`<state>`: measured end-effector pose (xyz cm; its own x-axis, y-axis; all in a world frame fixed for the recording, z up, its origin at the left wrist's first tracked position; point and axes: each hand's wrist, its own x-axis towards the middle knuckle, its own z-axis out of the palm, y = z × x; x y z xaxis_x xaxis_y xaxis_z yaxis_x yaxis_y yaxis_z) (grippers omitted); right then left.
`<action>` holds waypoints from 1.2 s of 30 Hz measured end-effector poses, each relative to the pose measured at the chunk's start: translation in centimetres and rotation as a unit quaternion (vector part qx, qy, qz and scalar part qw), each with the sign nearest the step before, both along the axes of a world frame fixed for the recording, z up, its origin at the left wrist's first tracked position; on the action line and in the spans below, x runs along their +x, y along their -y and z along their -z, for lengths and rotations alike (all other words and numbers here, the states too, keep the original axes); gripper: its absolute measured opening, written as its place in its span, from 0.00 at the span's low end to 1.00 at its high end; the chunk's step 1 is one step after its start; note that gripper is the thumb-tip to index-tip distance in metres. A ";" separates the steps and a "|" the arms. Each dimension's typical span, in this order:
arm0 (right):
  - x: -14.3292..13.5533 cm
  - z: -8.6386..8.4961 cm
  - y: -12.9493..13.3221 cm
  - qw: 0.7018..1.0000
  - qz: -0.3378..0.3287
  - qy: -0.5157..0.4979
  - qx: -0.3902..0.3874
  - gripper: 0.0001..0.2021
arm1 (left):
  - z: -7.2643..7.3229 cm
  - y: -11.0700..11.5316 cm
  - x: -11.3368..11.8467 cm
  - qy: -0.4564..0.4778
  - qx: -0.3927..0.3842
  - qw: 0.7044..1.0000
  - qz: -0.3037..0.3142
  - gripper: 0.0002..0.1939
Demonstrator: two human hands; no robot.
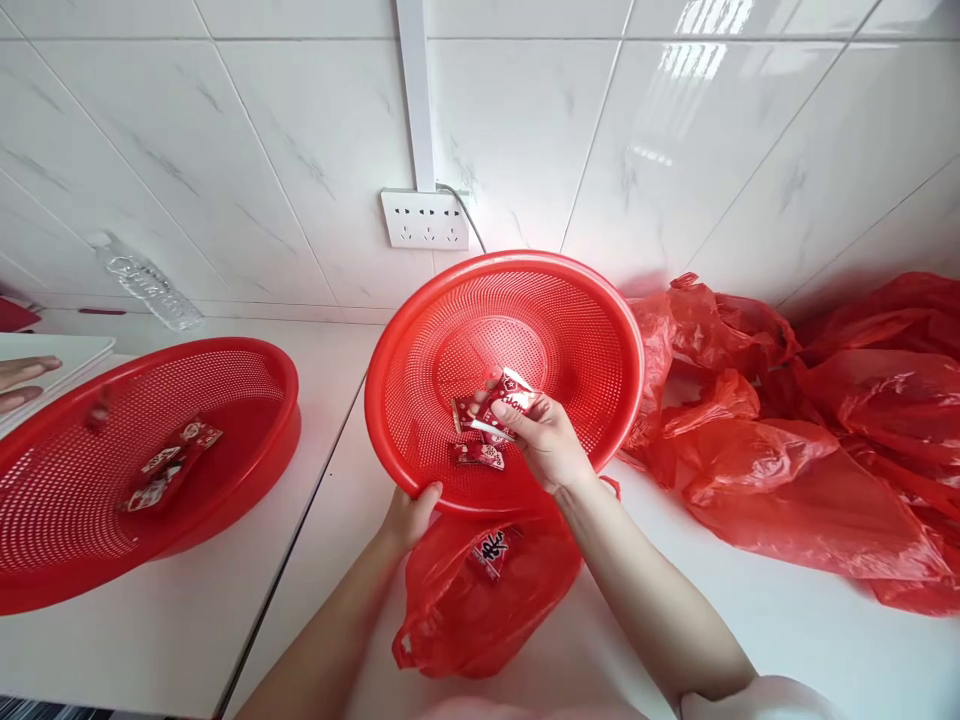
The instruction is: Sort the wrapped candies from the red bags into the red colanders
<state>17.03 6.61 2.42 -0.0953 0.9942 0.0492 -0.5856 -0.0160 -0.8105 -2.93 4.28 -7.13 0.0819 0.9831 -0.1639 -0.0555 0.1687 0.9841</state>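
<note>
A red plastic colander basket [585,335] is tilted toward me on the white table. My left hand [411,514] grips its near rim, with the thumb over the edge. Inside the basket, my right hand [551,438] is closed on small red-and-white snack packets [510,398]; their exact number is partly hidden by the fingers. Another snack packet [480,455] lies on the basket wall just below that hand. Under the near rim, a red plastic bag [480,625] lies open-mouthed, and a red packet with dark lettering [491,553] is in it.
At left stands a second red colander [262,365] holding several packets, with another person's hand [26,380] beside it. A clear plastic bottle [150,285] lies near the wall. Crumpled red bags [810,440] are heaped at right. A power socket [426,220] is behind the basket.
</note>
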 end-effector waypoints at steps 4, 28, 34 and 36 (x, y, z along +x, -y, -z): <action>0.0 0.0 -0.2 0.998 0.022 -0.054 -0.026 0.14 | 0.2 0.0 -0.2 -0.026 0.002 1.000 0.010 0.20; 0.4 -0.8 0.2 0.998 0.035 -0.040 -0.024 0.15 | 2.0 -0.6 -0.6 -0.039 0.004 0.999 0.004 0.14; 1.2 -1.1 0.1 0.999 -0.001 -0.023 -0.048 0.16 | 1.7 -0.6 -0.5 -0.045 -0.007 0.999 0.009 0.15; 1.3 -1.2 0.2 0.999 -0.013 -0.017 -0.031 0.18 | 1.6 -0.6 -0.4 -0.047 -0.006 0.999 0.008 0.15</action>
